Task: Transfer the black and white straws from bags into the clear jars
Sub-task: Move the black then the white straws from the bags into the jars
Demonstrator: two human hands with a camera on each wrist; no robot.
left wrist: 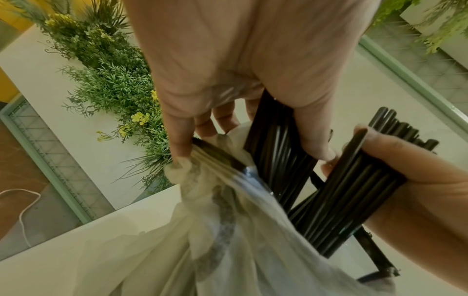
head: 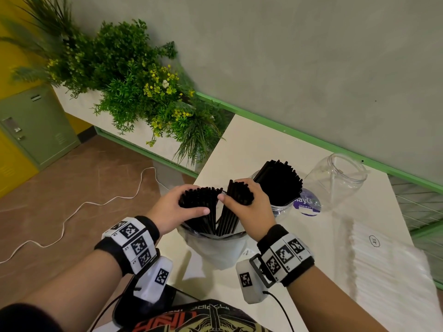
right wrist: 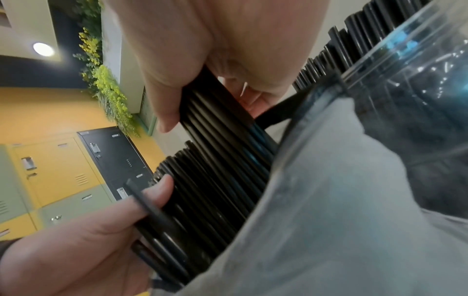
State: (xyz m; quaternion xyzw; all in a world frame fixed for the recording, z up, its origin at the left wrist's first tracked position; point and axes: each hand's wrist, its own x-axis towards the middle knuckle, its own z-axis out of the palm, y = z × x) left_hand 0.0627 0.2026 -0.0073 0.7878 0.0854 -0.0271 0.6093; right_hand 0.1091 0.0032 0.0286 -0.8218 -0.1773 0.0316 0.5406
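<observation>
A translucent white bag (head: pixel 215 250) stands on the white table (head: pixel 259 144) with black straws sticking out of its mouth. My left hand (head: pixel 190 201) grips the left bunch of black straws (head: pixel 203 219), and the bag's rim (left wrist: pixel 192 180) lies under its fingers. My right hand (head: pixel 236 195) grips a second bunch (head: pixel 227 219) that leans right. Just behind, a clear jar (head: pixel 279 208) holds a fan of black straws (head: pixel 279 182). An empty clear jar (head: pixel 335 180) stands to its right. A pack of white straws (head: pixel 388 271) lies at the right.
A planter of green plants with yellow flowers (head: pixel 134 87) stands past the table's left end. A white cable (head: pixel 72 212) trails over the brown floor. A green-edged ledge (head: pixel 311 142) and the grey wall run behind the table. A dark tablet (head: pixel 172 298) lies near my body.
</observation>
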